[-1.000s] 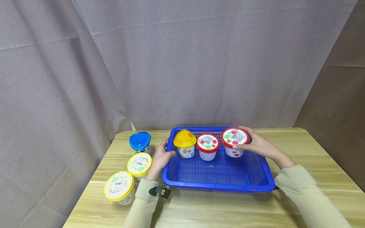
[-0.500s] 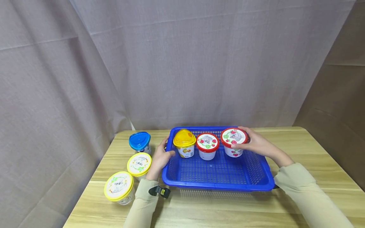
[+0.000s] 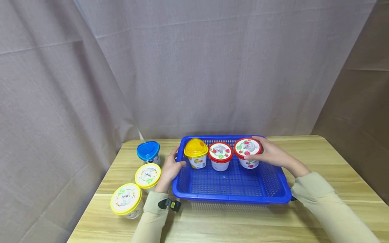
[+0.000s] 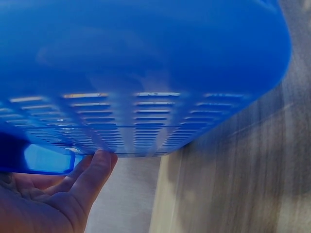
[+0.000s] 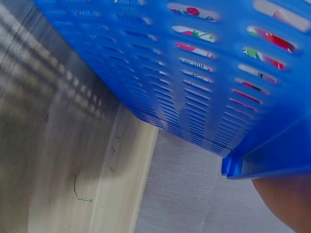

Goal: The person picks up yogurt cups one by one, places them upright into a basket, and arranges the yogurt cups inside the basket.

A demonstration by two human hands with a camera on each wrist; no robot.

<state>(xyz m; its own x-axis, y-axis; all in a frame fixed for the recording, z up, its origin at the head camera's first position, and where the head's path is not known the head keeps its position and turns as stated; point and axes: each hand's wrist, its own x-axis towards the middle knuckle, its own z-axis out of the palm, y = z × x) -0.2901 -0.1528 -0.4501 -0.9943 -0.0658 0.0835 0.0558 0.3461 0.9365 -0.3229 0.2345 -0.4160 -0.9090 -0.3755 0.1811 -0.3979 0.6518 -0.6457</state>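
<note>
My left hand (image 3: 171, 168) holds the left rim of a blue plastic basket (image 3: 225, 197), its thumb over the edge. In the left wrist view its fingers (image 4: 92, 179) lie against the slotted wall. With my right hand (image 3: 271, 153) I grip a red-lidded strawberry tub (image 3: 249, 163) at the basket's back right; the thumb is at the lid's front and the far fingers are mostly hidden. Beside it in the basket stand another red-lidded tub (image 3: 220, 165) and a yellow-lidded tub (image 3: 197, 162) with a peaked lid. Through the right wrist view's slots, printed tub (image 5: 194, 34) sides show.
Left of the basket on the wooden table (image 3: 231, 226) stand a blue-lidded tub (image 3: 148, 151) and two tubs with flat, yellow-rimmed lids, a smaller yellow-rimmed tub (image 3: 148, 175) and a larger yellow-rimmed tub (image 3: 126, 199). A grey curtain (image 3: 194, 67) hangs behind.
My right hand and the red-lidded tub in it have shifted slightly left, nearer the other red-lidded tub. The left hand stays at the basket rim.
</note>
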